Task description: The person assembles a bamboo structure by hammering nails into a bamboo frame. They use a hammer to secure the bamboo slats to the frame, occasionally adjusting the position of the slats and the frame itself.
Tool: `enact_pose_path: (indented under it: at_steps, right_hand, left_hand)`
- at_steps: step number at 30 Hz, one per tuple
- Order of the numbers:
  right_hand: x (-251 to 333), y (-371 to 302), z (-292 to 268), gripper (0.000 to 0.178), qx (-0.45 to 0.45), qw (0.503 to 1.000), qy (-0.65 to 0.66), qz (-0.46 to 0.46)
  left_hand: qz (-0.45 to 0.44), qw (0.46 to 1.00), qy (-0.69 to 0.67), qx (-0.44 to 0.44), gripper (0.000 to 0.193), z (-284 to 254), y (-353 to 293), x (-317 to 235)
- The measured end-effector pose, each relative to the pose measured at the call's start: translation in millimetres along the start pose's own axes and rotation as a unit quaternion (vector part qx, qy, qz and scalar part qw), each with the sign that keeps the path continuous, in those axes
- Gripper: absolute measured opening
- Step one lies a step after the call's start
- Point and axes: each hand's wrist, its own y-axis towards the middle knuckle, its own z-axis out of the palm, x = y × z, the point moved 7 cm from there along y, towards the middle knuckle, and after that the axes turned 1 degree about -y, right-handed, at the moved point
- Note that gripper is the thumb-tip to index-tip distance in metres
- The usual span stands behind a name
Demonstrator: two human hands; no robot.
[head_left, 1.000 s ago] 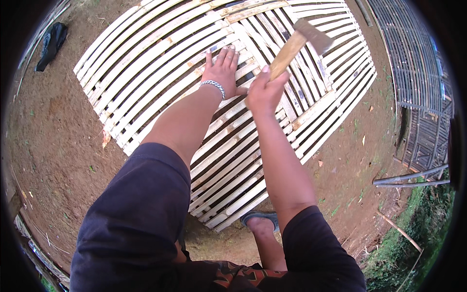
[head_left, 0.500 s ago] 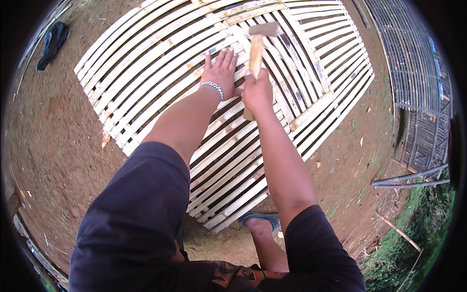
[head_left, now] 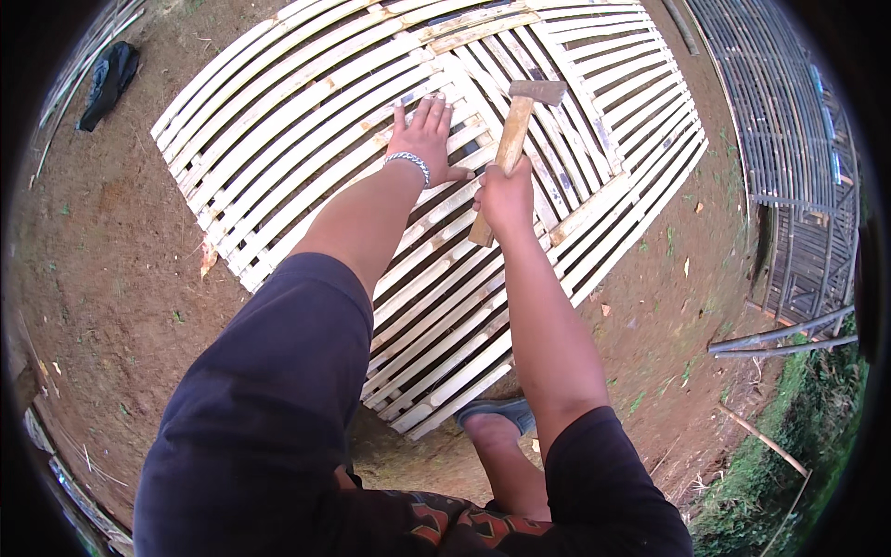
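A large panel of pale bamboo slats (head_left: 306, 121) lies in front of me, its strips set with gaps and crossed by other strips near the middle. My left hand (head_left: 424, 139) rests palm down on the slats with fingers spread, a chain bracelet (head_left: 406, 160) round its wrist. Just right of it, my right hand (head_left: 507, 200) grips the wooden handle of a hammer (head_left: 515, 139). The metal head points away from me, over the crossed strips. Whether the head touches the slats I cannot tell.
Brown soil (head_left: 102, 260) surrounds the panel. Dark cloth or plastic (head_left: 109, 85) lies at the far left. A slatted bamboo structure (head_left: 780, 111) stands along the right, with poles (head_left: 784, 339) jutting below it. Green plants (head_left: 780, 464) grow at the lower right. My sandalled foot (head_left: 501, 418) is beside the near corner.
My right hand has shifted slightly right and nearer to me, and the hammer head has come down and right, now tilted rightward. My left hand stays pressed on the slats.
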Motion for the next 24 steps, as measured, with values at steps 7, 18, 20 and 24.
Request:
enact_pose_path:
  at_steps: [7,18,20,24]
  right_hand:
    - [51.9,3.1,-16.9,0.046,-0.031,0.964,-0.070,-0.256]
    - [35.0,51.3,20.8,0.038,0.047,0.934,-0.334,-0.120]
    - [52.2,39.5,14.4,0.039,-0.004,0.939,-0.294,-0.177]
    - [73.8,26.7,16.3,0.040,-0.096,0.950,-0.149,-0.258]
  left_hand:
    - [0.019,1.000,0.021,0.000,0.134,-17.8,13.4,32.3]
    - [0.010,1.000,0.022,0.002,0.130,-11.8,13.2,36.0]
    - [0.010,1.000,0.016,0.007,0.130,-11.9,11.7,38.1]
    - [0.016,1.000,0.018,0.007,0.131,-12.8,15.6,34.8]
